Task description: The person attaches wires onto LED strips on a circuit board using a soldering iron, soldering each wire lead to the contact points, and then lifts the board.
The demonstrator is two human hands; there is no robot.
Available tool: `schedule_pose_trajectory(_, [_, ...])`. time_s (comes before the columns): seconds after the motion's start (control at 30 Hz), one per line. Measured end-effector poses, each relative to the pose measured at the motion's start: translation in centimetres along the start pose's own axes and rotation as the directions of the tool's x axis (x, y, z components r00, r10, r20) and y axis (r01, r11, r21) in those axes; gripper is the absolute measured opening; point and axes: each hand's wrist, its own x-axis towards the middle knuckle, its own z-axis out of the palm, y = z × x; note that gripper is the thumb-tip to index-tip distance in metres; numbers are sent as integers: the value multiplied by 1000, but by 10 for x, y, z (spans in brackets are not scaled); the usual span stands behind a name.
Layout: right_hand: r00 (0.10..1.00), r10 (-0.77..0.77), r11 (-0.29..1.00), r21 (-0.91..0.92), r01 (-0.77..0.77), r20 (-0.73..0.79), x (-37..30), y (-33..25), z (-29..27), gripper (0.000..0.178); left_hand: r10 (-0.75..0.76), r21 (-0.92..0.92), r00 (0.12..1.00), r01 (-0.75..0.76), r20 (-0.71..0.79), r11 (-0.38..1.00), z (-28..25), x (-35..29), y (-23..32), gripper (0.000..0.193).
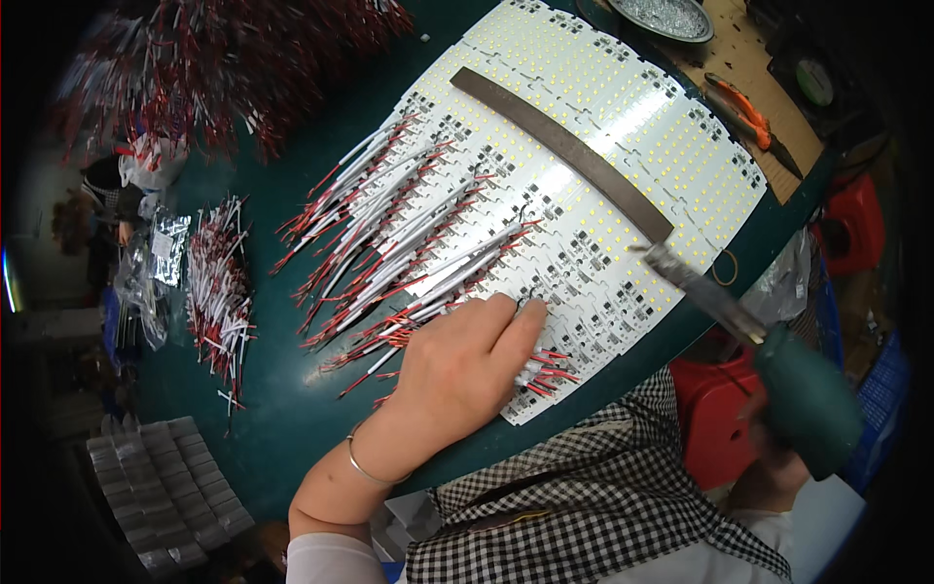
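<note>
My left hand (pixel 465 362) is closed over the near end of a white LED circuit board panel (pixel 671 146). A bunch of short red and white wires (pixel 547 374) sticks out from under its fingers. Thumb and forefinger are pressed together close to the board's solder pads. Rows of red and white wires (pixel 389 234) lie across the panel's left part, their ends overhanging its edge. In my right hand (pixel 772 465) is a soldering iron with a green handle (pixel 812 404). Its metal shaft (pixel 705 292) points up-left, with the tip over the board. The handle hides most of the right fingers.
A dark flat metal bar (pixel 564 141) lies across the panel. Loose wires pile up on the green table (pixel 282 409) at left (pixel 219 292) and far left (pixel 224 68). Orange-handled pliers (pixel 744 112) and a metal dish (pixel 671 18) sit far right. Red stools (pixel 715 419) stand below.
</note>
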Motion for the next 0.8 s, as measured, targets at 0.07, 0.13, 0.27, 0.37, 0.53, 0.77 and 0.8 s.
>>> schedule_pose_trajectory(0.07, [992, 49, 971, 237, -20, -117, -9, 12, 2, 59, 38, 15, 996, -37, -77, 999, -6, 7, -2, 36])
schedule_pose_trajectory(0.13, [988, 25, 860, 507, 56, -153, 10, -3, -12, 61, 19, -6, 976, -20, -217, 1000, -15, 6, -5, 41])
schedule_pose_trajectory(0.27, [995, 97, 237, 971, -37, 14, 28, -41, 9, 64, -352, -421, 881, 202, -317, 884, -16, 4, 1, 36])
schedule_pose_trajectory(0.37, [976, 123, 182, 963, -201, 180, 23, -48, 19, 64, -210, -333, 954, 132, -212, 934, -8, 8, -10, 23])
schedule_pose_trajectory(0.53, [980, -27, 238, 954, -183, 195, 25, -39, 21, 61, -190, -154, 973, 169, -132, 973, -1, 18, 3, 22])
schedule_pose_trajectory(0.77, [957, 127, 126, 953, -277, 261, 26, -48, 18, 61, -107, -26, 988, 105, -110, 994, 4, 14, -3, 48])
schedule_pose_trajectory(0.8, [947, 127, 137, 940, -313, 296, 27, -49, 15, 62, -82, -3, 988, 82, -133, 997, 5, 13, -4, 47])
